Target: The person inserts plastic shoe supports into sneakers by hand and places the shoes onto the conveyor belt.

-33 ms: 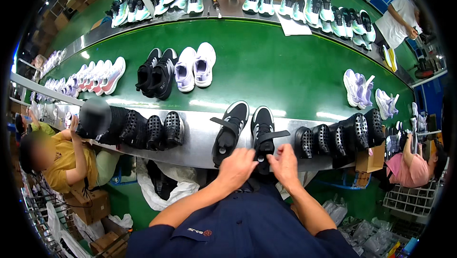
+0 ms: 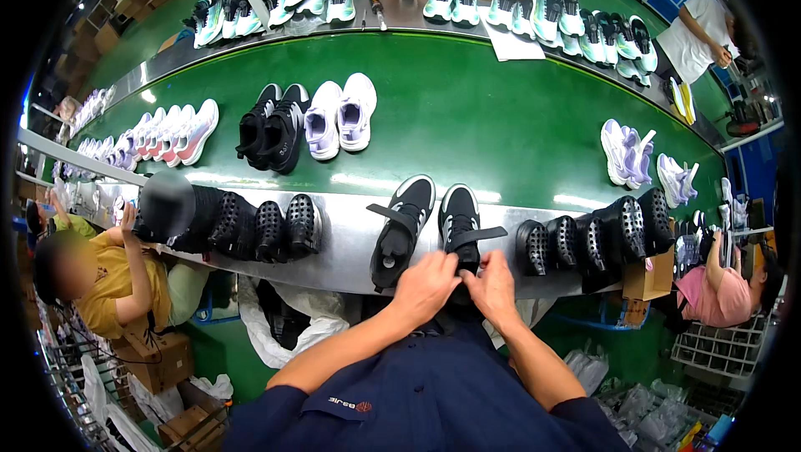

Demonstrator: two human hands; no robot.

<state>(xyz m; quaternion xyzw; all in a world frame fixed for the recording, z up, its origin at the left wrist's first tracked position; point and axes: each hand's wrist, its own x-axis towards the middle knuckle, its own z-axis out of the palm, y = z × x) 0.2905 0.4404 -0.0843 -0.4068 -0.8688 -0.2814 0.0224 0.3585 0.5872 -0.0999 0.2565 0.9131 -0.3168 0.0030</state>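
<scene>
Two black sneakers with grey edging stand side by side before me, toes pointing away: a left one (image 2: 401,231) and a right one (image 2: 460,212). Each has a loose black strap sticking out sideways. At the heel of the right sneaker, my left hand (image 2: 425,289) and my right hand (image 2: 492,288) nearly meet, both closed with fingertips pinching the shoe's rear opening. My fingers hide most of the heel. Nothing touches the left sneaker, whose dark interior shows a small light spot.
Black studded forms (image 2: 269,231) line the metal ledge on my left, more (image 2: 566,243) on my right. On the green belt (image 2: 467,110) stand black sneakers (image 2: 284,131), white-lilac sneakers (image 2: 356,114) and lilac ones (image 2: 627,154). Co-workers sit on both sides and across.
My hands have come closer together over the right sneaker's heel. My right hand has moved slightly left and its fingers now reach the shoe opening.
</scene>
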